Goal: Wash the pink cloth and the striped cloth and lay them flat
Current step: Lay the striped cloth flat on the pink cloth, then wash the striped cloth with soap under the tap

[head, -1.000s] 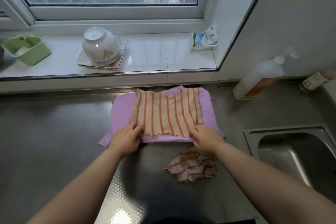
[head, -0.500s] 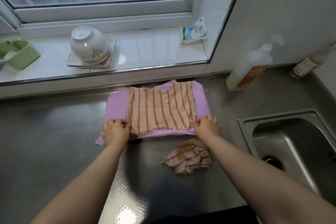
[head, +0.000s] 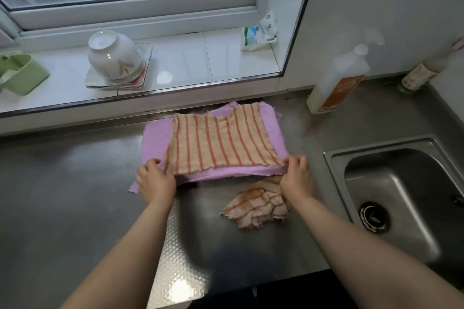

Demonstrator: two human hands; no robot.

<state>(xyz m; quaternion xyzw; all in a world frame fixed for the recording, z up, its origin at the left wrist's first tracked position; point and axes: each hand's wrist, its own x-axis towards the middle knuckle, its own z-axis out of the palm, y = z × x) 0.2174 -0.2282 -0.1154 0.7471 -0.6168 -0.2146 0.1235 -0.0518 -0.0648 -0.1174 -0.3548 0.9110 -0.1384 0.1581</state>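
While my left hand (head: 156, 181) and right hand (head: 296, 175) pinch the striped cloth's (head: 218, 140) near corners, I'd tug evenly so it sits flat on the pink cloth (head: 154, 141).

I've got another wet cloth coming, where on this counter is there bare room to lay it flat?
Bare steel lies left of the pink cloth, stretching to the counter edge. Crowded: the crumpled striped cloth beside the sink, and the bottle behind.

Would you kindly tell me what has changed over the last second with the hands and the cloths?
Both hands slid outward: left hand and right hand now pinch the near corners of the pink cloth. The striped cloth stayed spread on it; the crumpled striped cloth did not move.
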